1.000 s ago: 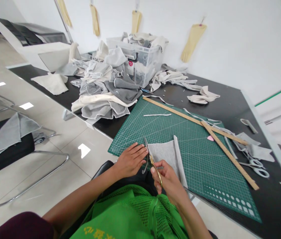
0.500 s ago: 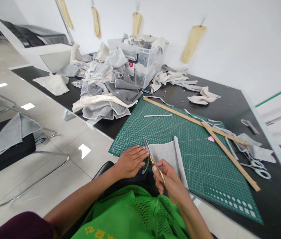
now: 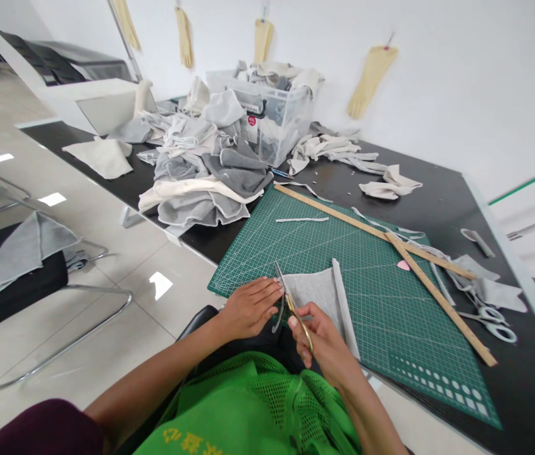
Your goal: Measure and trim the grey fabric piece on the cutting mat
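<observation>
Gold-handled scissors [image 3: 290,303] are gripped in my right hand [image 3: 319,335], their blades pointing away from me along the left edge of a grey fabric piece [image 3: 313,291]. That piece lies at the near edge of the green cutting mat [image 3: 367,272], with a folded band down its right side. My left hand [image 3: 251,308] rests flat beside the blades, fingers stretched out and fingertips at the fabric's left edge. A narrow grey strip [image 3: 277,317] hangs down between the two hands, along that edge. What lies under my left fingers is hidden.
Two wooden rulers [image 3: 438,294] cross the mat's right part. White-handled scissors [image 3: 498,323] and fabric scraps [image 3: 499,292] lie at the right. A fabric pile [image 3: 201,170] and a clear plastic bin [image 3: 284,126] stand at the back. A thin pale strip [image 3: 301,220] lies on the mat.
The view has shifted very slightly. Both hands, the scissors and the fabric keep nearly the same places; no clear movement shows.
</observation>
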Available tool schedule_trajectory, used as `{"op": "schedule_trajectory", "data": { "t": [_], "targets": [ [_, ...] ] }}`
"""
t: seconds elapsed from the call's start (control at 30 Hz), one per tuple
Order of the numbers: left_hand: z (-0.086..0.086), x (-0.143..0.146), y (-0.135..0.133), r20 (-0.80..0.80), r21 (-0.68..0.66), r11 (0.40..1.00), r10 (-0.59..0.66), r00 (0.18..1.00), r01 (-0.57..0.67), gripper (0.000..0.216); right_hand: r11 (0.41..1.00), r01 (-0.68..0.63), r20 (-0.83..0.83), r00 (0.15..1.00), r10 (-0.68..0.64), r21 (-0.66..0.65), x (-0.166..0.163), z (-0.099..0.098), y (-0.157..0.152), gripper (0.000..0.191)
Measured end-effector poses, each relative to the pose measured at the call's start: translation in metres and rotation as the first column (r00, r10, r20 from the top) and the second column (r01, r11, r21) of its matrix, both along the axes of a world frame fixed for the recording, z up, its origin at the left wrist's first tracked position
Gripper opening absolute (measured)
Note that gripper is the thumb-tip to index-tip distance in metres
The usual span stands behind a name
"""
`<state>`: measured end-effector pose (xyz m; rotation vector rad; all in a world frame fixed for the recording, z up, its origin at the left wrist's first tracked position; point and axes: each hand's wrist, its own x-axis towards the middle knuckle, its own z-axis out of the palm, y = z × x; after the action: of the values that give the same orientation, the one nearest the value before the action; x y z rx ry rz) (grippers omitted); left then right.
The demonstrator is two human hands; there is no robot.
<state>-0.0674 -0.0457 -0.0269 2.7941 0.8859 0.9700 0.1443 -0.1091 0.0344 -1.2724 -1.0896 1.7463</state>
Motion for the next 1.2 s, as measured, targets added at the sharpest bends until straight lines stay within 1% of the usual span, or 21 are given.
{"op": "schedule_trajectory", "data": {
  "t": [0.23,0.4,0.57,0.77,0.87,1.07,1.2],
  "targets": [
    [-0.002,0.002,0.0,0.013,0.021,1.0,0.023,1.0,-0.023,0.046,1.0,0.0,0.033,0.999,-0.001,0.018,-0.001,-0.004,-0.002,0.043],
    [-0.003,0.003,0.001,0.025,0.037,0.999,0.033,0.999,-0.034,0.045,0.999,0.028,0.015,1.0,-0.027,-0.019,-0.001,-0.001,-0.001,0.048],
    [-0.004,0.001,0.0,0.021,0.029,0.999,0.014,1.0,-0.015,0.048,0.999,0.002,-0.042,0.999,-0.004,-0.046,0.001,0.005,0.001,0.046],
    [-0.004,-0.001,0.0,0.041,0.005,1.0,-0.03,0.999,0.029,0.049,1.0,-0.004,0.001,1.0,0.004,-0.027,0.0,0.005,0.002,0.047],
    [-0.004,-0.001,0.0,0.019,0.009,0.999,-0.036,0.999,0.036,0.049,1.0,-0.005,0.001,1.0,0.005,-0.018,-0.001,0.005,0.002,0.047],
    [-0.002,0.0,-0.001,-0.026,0.014,0.999,-0.043,0.999,0.044,0.05,0.999,0.003,-0.039,0.999,-0.005,-0.046,0.0,0.004,0.004,0.045],
    [-0.001,-0.001,-0.001,-0.039,0.022,0.999,-0.049,0.998,0.05,0.051,0.999,0.008,-0.044,0.999,-0.009,-0.032,0.0,0.004,0.004,0.044]
  ]
}}
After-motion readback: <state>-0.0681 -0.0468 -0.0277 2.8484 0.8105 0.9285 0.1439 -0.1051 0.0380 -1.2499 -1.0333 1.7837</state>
